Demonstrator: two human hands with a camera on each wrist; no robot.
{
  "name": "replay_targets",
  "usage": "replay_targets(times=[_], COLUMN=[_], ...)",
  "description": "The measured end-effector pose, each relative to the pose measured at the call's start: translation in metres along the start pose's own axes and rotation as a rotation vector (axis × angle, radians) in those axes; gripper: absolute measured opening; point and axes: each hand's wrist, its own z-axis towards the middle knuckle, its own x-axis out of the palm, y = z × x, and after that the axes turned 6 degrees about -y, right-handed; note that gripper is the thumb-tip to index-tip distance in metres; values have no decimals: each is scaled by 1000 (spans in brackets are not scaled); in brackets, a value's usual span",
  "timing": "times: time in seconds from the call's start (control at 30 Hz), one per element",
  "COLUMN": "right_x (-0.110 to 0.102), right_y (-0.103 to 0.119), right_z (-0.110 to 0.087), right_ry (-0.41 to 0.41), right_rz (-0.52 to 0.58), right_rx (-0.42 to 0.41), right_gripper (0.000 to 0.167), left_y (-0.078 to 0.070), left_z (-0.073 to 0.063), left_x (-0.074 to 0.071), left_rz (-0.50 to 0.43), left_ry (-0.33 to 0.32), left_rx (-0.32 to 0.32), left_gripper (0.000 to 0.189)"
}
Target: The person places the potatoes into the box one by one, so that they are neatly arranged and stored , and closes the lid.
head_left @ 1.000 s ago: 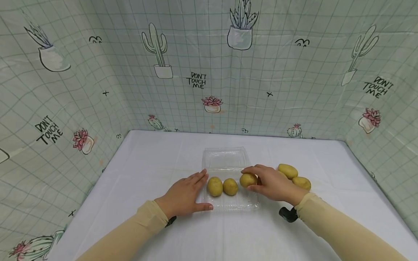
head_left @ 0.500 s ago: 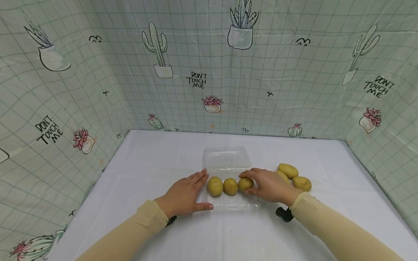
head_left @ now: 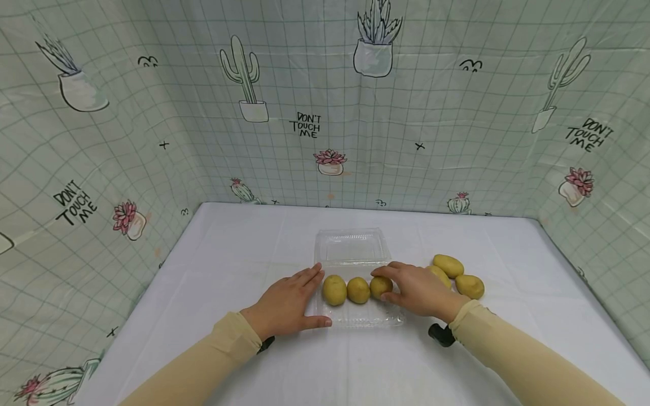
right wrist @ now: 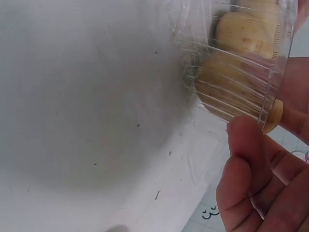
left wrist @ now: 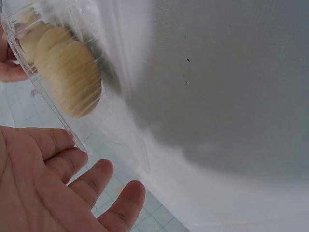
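A clear plastic clamshell box lies with its lid folded back, away from me. Inside it, a larger potato, a middle potato and a right-end potato form a row. My right hand holds the right-end one between thumb and fingers, low in the box; in the right wrist view that potato shows through the ribbed wall. My left hand rests with spread fingers along the box's left side. In the left wrist view its fingertips are right by the wall.
Several potatoes sit right of the box: an oblong potato, a rounder potato and one partly hidden behind my right hand. White cloth covers the table. Grid-patterned curtains rise at its back and sides.
My right hand has moved left and slightly down with its potato, which now sits beside the middle potato in the box. My left hand has stayed in place.
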Motion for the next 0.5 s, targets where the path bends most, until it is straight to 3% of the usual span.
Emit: replay_targets(times=[0.23, 0.5], right_x=[-2, -1], right_y=[0, 0], right_z=[0, 2], right_ry=[-40, -40], right_rz=[-61, -59], right_rx=[-17, -22], right_gripper=[43, 41], left_y=[0, 1], left_z=[0, -1], left_x=[0, 1], left_rz=[0, 7], left_ry=[1, -8], left_rx=[-4, 4], left_gripper=[99, 98])
